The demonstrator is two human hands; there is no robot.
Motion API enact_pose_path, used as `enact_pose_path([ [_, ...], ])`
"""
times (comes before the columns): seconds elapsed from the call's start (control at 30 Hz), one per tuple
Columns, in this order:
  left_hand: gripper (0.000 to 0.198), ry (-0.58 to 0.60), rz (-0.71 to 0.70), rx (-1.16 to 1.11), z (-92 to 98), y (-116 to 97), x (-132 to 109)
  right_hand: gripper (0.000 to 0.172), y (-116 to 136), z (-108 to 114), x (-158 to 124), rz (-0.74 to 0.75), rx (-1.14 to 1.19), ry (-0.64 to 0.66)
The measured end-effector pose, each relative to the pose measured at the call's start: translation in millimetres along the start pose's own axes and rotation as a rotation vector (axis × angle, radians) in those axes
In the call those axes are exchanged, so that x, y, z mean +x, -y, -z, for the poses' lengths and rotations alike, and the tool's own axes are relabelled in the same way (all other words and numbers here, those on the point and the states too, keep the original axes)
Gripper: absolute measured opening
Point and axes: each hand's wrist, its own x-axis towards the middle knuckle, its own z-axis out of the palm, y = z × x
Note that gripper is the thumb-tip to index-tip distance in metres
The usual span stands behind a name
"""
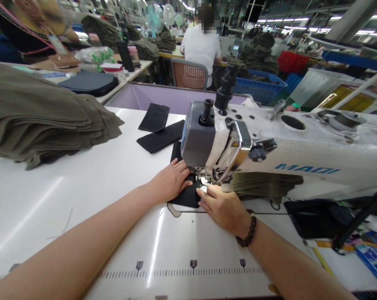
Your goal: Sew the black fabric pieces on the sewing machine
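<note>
A black fabric piece [185, 197] lies flat under the needle area of a white sewing machine [254, 141]. My left hand [171, 181] rests on the fabric's left side, fingers stretched forward and pressing it down. On the right edge of the cloth, close to the presser foot [204, 181], my right hand [221, 206] has its fingertips laid, index finger extended. Its other fingers are partly curled. Two more black fabric pieces, one squarish [154, 117] and one longer [160, 136], lie behind on the white table [113, 200].
A tall stack of olive fabric [51, 116] stands at the left. More olive fabric [266, 185] sits beneath the machine arm. At right lies a black tray [316, 218]. A printed ruler [193, 273] runs along the front edge. A person in white [201, 48] sits ahead.
</note>
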Motion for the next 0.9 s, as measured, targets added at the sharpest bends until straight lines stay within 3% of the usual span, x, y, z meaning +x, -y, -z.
enact_pose_path([
  [0.53, 0.024, -0.062, 0.023, -0.002, -7.2, 7.7, 3.1, 0.025, 4.5, -2.6, 4.3, -0.06, -0.047, -0.021],
  [0.9, 0.024, -0.023, 0.025, 0.055, -4.1, 6.3, 5.1, 0.029, 3.7, -5.5, 4.3, -0.087, -0.035, -0.016],
])
